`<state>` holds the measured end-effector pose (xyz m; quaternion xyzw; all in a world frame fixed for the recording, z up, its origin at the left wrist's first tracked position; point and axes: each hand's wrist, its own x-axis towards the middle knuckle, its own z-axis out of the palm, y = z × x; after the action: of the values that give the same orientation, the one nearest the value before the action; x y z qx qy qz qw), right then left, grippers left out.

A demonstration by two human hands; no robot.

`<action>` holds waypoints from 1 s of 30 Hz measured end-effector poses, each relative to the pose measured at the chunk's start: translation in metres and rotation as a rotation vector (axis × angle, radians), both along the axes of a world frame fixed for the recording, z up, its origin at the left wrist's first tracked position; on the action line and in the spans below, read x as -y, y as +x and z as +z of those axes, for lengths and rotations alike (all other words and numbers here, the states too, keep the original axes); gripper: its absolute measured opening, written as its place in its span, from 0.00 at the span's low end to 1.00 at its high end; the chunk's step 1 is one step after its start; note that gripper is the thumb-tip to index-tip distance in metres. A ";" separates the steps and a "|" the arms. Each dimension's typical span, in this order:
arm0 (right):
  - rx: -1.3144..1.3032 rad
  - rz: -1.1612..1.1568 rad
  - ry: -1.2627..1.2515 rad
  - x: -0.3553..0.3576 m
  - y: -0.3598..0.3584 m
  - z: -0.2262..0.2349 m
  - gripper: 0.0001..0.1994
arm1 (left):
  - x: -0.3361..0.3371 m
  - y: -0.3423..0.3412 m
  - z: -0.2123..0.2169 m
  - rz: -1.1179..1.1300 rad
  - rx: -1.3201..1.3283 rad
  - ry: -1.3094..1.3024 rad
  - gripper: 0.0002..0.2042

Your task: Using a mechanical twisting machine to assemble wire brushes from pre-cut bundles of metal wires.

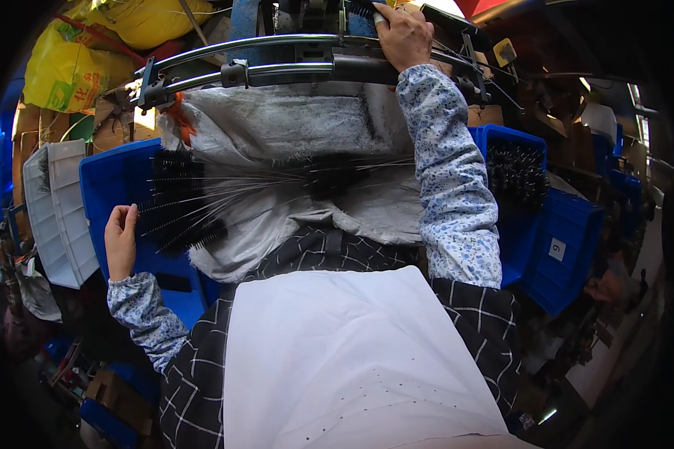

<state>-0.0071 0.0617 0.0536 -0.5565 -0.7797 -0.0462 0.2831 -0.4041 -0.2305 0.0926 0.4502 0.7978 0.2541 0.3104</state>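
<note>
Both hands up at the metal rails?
No, only the right hand is at the metal rails; the left hand is down by the black brushes.

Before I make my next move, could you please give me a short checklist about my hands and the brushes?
1. Left hand near the black brushes: ok, fingertips close to the bristles.
2. Left hand holding a brush: cannot tell, contact is unclear.
3. Right hand at the metal rails: ok, at their right part.
4. Right hand's grip: cannot tell, undersides of the fingers are hidden.
5. Brush wires lying parallel: not ok, they fan out toward the left.
</note>
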 end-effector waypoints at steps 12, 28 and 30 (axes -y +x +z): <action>0.061 0.003 0.047 -0.010 0.011 -0.006 0.11 | -0.027 0.014 0.039 0.118 -0.221 0.633 0.12; 0.202 -0.173 0.010 -0.006 0.033 -0.026 0.21 | -0.029 0.003 0.099 0.211 -0.170 1.051 0.10; 0.100 -0.150 -0.055 -0.004 0.032 -0.022 0.19 | -0.034 0.009 0.098 0.206 -0.311 1.060 0.11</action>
<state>0.0244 0.0653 0.0315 -0.6179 -0.7501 -0.0736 0.2239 -0.3952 -0.1960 0.1911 0.4967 0.6370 0.5799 -0.1060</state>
